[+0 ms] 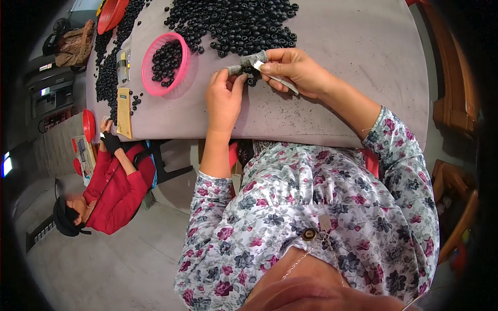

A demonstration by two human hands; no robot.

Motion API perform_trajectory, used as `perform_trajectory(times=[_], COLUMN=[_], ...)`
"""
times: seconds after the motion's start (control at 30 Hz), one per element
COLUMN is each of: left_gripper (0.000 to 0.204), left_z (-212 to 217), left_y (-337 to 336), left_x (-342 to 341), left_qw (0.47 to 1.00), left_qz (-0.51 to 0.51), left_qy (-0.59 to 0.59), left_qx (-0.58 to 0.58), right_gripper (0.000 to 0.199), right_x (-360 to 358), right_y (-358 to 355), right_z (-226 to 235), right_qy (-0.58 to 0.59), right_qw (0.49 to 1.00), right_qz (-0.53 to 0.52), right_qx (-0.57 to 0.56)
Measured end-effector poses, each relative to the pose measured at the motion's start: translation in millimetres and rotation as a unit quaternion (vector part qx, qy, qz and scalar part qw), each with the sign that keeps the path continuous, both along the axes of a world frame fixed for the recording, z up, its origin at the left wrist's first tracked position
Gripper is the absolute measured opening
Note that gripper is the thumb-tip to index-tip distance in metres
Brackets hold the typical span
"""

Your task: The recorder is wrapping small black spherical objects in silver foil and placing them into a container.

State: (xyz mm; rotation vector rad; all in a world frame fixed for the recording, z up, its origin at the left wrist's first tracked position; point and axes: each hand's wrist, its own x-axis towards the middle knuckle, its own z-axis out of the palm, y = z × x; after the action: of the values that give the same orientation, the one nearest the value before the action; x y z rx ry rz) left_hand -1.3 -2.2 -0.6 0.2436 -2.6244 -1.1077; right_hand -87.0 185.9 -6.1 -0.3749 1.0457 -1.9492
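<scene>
The worktop (337, 78) in the upper half of the frame is covered in a matt grey-mauve cloth, slightly speckled. The beads (244, 23) heaped at top centre are black, smooth and faintly glossy, like plastic. The basket (184, 65) at upper left is pink plastic mesh, with a slight sheen. The fingertips (257, 58) of the right hand (293, 70) wear rough grey knitted cloth, and it holds a thin, pale, smooth tool (282, 83). The left hand (223, 98) has a similar grey wrap. The chair (456, 103) at the right edge is polished brown wood.
</scene>
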Motion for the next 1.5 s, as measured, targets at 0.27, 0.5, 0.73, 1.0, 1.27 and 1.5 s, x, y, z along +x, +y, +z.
perform_trajectory(times=[0.27,0.5,0.73,1.0,1.27,1.5], left_gripper=[0.019,0.019,0.013,0.025,0.025,0.021], left_z=[3,4,2,-8,-3,-8], left_y=[0,2,0,3,4,2], left_x=[16,26,21,27,29,31], left_qw=[0.998,0.997,0.884,0.569,0.528,0.539], left_qz=[-0.036,-0.052,0.022,-0.013,-0.065,-0.041], left_qy=[0.003,-0.035,-0.057,-0.124,-0.154,-0.144], left_qx=[-0.053,-0.044,0.463,0.813,0.832,0.829], right_gripper=[0.014,0.014,0.013,0.023,0.016,0.016], right_x=[1,2,13,22,16,17], right_y=[-3,-1,-3,-3,-1,-1], right_z=[-4,-3,9,15,17,20], right_qy=[0.026,0.045,0.174,0.204,0.204,0.201], right_qw=[0.999,0.998,0.983,0.976,0.975,0.975], right_qz=[0.002,0.025,0.030,0.037,0.057,0.063], right_qx=[0.024,0.037,0.046,0.066,0.067,0.074])
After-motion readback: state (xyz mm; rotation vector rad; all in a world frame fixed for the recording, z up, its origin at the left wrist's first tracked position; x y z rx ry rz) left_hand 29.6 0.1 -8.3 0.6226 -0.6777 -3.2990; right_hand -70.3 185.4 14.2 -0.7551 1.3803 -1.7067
